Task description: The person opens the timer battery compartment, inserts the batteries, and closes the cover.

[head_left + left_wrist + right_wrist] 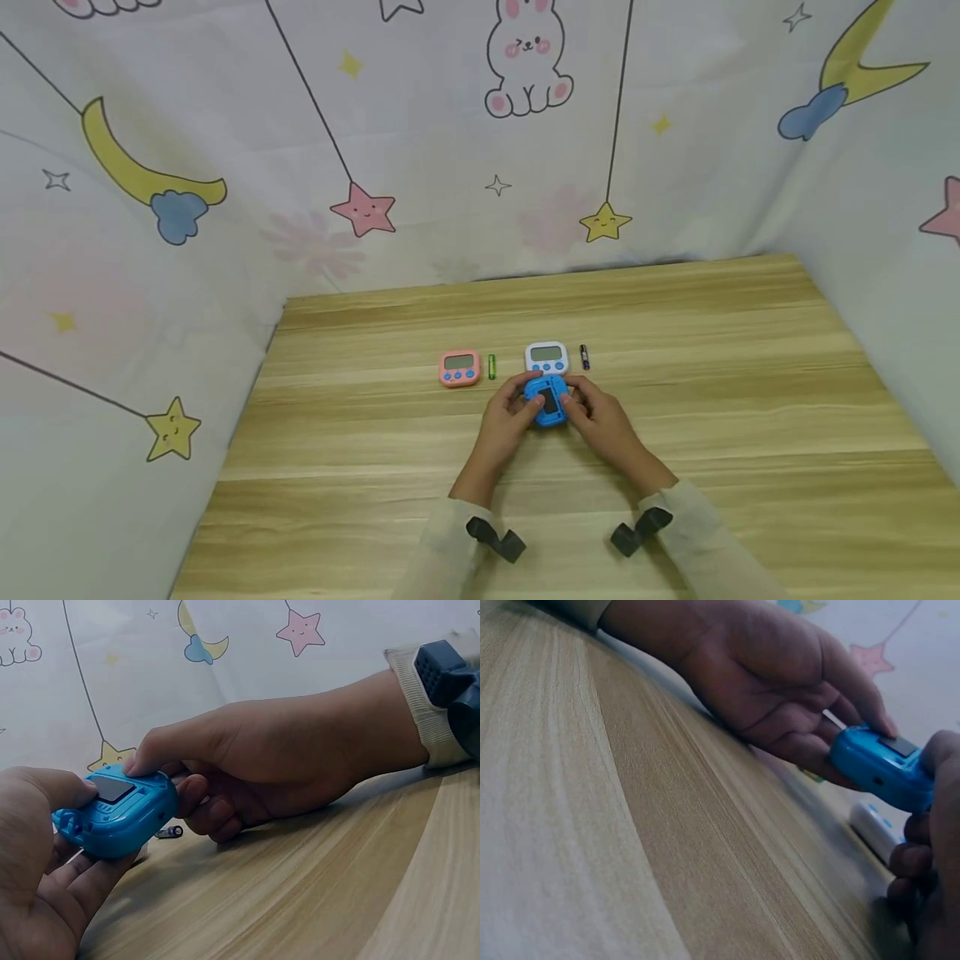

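Both hands hold a blue kitchen timer (551,402) just above the table, its back turned up with a dark rectangular patch showing. My left hand (501,423) grips its left side, thumb on top and fingers beneath. On the other side my right hand (609,427) pinches the edge, its thumb by the dark patch (112,789). Right behind the blue timer lies a white timer (546,354), screen up, with a dark battery (585,357) to its right. Farther left are a pink timer (459,368) and a green battery (492,367).
The wood-grain table (360,450) reaches toward a white cloth backdrop (450,150) printed with stars, moons and a rabbit. Cloth also hangs along the left and right sides. Black straps (495,540) sit on both sleeve cuffs.
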`<action>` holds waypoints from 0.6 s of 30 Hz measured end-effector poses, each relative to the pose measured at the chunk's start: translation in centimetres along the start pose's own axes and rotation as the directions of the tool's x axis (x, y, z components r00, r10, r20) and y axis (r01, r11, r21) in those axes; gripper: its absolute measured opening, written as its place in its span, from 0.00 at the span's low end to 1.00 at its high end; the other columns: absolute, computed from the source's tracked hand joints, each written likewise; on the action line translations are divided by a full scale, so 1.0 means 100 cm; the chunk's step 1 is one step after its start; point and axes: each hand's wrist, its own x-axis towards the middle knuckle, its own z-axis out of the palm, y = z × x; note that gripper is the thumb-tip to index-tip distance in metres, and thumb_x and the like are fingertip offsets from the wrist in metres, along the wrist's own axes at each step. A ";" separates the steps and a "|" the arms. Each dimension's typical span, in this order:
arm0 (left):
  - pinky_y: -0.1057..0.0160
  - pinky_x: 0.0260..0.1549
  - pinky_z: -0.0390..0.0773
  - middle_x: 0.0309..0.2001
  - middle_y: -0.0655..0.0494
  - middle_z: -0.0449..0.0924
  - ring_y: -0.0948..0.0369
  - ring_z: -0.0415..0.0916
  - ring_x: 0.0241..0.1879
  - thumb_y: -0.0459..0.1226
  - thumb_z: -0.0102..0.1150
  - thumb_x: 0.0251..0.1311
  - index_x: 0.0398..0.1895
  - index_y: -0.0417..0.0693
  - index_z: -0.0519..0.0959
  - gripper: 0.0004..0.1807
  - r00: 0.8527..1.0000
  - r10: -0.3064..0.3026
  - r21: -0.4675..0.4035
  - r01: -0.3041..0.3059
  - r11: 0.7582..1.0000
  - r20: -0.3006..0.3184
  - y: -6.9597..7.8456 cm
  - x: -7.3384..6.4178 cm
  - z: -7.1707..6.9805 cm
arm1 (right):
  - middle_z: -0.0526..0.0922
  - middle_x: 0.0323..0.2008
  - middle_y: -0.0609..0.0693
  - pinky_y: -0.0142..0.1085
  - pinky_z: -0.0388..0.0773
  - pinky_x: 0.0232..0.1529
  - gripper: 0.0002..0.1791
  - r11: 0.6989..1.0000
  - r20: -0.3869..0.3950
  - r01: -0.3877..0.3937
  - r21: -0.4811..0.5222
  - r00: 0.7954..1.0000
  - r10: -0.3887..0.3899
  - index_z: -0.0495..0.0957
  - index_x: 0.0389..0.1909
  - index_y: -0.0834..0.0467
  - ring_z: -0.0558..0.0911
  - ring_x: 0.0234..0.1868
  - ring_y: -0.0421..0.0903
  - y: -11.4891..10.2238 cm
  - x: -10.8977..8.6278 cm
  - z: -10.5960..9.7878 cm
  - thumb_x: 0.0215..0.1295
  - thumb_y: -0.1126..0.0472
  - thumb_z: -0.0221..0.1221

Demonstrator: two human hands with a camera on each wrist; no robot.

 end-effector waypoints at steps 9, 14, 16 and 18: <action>0.62 0.52 0.76 0.63 0.46 0.71 0.54 0.75 0.57 0.34 0.58 0.67 0.65 0.44 0.71 0.23 1.000 -0.022 -0.013 0.022 1.000 0.000 0.001 0.001 0.000 | 0.80 0.33 0.47 0.36 0.73 0.31 0.15 1.000 0.022 0.018 0.007 1.000 -0.018 0.74 0.58 0.55 0.76 0.31 0.40 0.002 -0.001 0.000 0.76 0.57 0.49; 0.63 0.53 0.75 0.63 0.41 0.71 0.52 0.74 0.58 0.31 0.56 0.67 0.65 0.37 0.69 0.24 0.999 -0.026 -0.034 0.027 0.999 0.018 0.013 -0.002 0.001 | 0.80 0.35 0.53 0.38 0.74 0.37 0.18 0.996 0.040 -0.007 0.084 0.999 0.003 0.73 0.59 0.55 0.77 0.36 0.48 0.001 -0.002 -0.003 0.80 0.57 0.39; 0.63 0.53 0.75 0.63 0.41 0.71 0.52 0.74 0.57 0.31 0.56 0.67 0.66 0.36 0.69 0.24 0.999 -0.031 -0.033 0.032 0.999 0.025 0.021 -0.004 0.001 | 0.76 0.32 0.53 0.37 0.72 0.34 0.18 0.992 0.056 -0.022 0.121 0.998 0.015 0.73 0.59 0.55 0.74 0.33 0.50 0.000 -0.001 -0.004 0.80 0.57 0.39; 0.62 0.53 0.75 0.63 0.40 0.71 0.52 0.75 0.57 0.31 0.56 0.67 0.65 0.34 0.68 0.24 0.999 -0.032 -0.027 0.033 0.999 0.025 0.028 -0.006 0.002 | 0.75 0.33 0.51 0.36 0.72 0.35 0.18 0.990 0.069 -0.029 0.137 0.997 0.019 0.73 0.60 0.55 0.74 0.34 0.50 0.000 0.000 -0.005 0.80 0.56 0.40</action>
